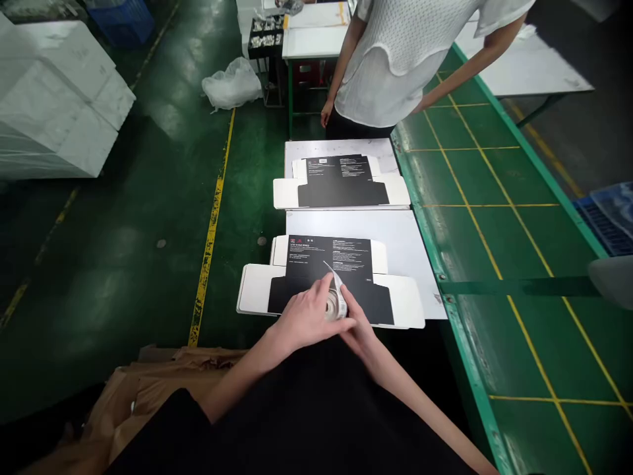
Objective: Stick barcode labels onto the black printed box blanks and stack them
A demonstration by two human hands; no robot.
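Observation:
A flat, unfolded black-and-white carton (330, 277) lies on a white board (405, 244) in front of me. Over its near edge my left hand (306, 316) grips a small white roll of stickers or tape (335, 305), and a loose strip rises from the roll. My right hand (359, 330) comes in from the right and pinches the roll's right side. Both hands hover just above the carton's black panel.
A second stack of flat cartons (341, 181) lies further away. A person in a white shirt (395, 59) stands beyond it. A green conveyor (499, 218) runs along the right. Brown paper (163, 389) sits at lower left, white boxes (54, 99) at far left.

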